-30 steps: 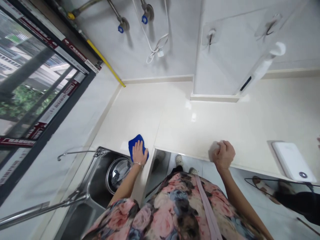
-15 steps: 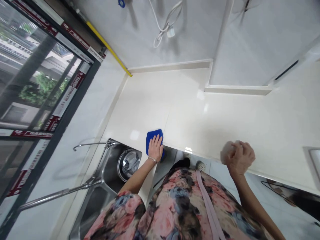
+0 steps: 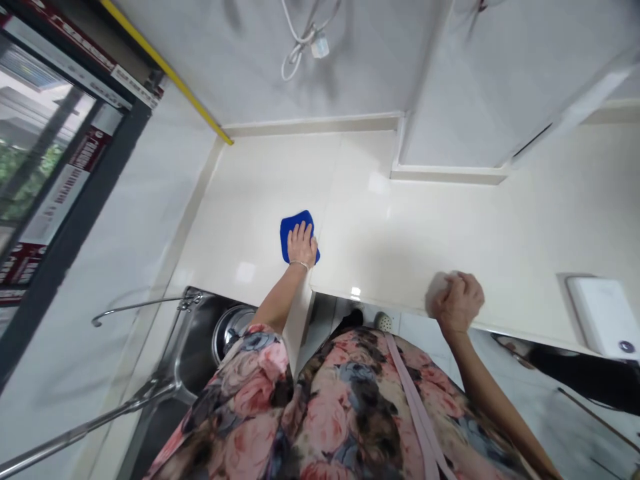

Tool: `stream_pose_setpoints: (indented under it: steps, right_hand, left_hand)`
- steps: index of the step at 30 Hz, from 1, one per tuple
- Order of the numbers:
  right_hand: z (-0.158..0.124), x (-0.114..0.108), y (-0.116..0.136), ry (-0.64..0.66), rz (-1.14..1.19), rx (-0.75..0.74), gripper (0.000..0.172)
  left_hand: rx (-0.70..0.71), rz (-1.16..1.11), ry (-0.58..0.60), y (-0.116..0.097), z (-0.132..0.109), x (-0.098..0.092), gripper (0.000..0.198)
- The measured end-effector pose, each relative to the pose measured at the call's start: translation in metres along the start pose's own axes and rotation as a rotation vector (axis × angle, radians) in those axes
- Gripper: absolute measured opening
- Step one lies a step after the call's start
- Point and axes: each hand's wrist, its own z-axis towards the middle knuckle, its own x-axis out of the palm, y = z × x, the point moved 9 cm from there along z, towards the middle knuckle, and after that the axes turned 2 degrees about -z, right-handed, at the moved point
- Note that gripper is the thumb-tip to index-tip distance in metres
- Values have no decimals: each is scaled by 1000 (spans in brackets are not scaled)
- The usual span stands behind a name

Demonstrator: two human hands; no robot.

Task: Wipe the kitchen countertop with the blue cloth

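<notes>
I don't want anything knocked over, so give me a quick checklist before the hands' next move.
1. Cloth under left hand: ok, spread on the counter beneath the fingers.
2. Cloth apart from sink: ok, a strip of counter lies between.
3. Right hand free: cannot tell; fingers curled, palm hidden.
4. Counter free of other items: not ok, white device lies near the front edge.
5. Cord off the counter: ok, it hangs against the wall.
</notes>
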Motion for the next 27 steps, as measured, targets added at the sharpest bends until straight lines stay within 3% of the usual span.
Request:
stream_pose_setpoints:
  steps: [4, 8, 11, 17, 20, 23, 27]
  right_hand:
    - [2, -1, 2, -18, 5, -9, 33]
    - [2, 1, -3, -36, 35, -8, 31]
    - [0, 0, -8, -78, 65, -15, 29]
    - [-2, -1, -10, -129, 108, -60, 26]
    - [-2, 0, -11, -128, 110, -58, 26]
    - [-4, 2, -11, -103, 104, -59, 29]
    - [-6, 4, -9, -45, 75, -73, 33]
  left_hand:
    - [-12, -41, -33, -3, 4, 0, 63]
    - [18, -36, -50, -6, -28, -4, 63]
    - [58, 1, -1, -7, -72, -5, 64]
    - [98, 65, 67, 10, -188, -15, 63]
    - [94, 93, 93, 19, -226, -20, 63]
    - [93, 111, 131, 22, -235, -21, 65]
    - [149, 106, 169, 19, -220, -20, 65]
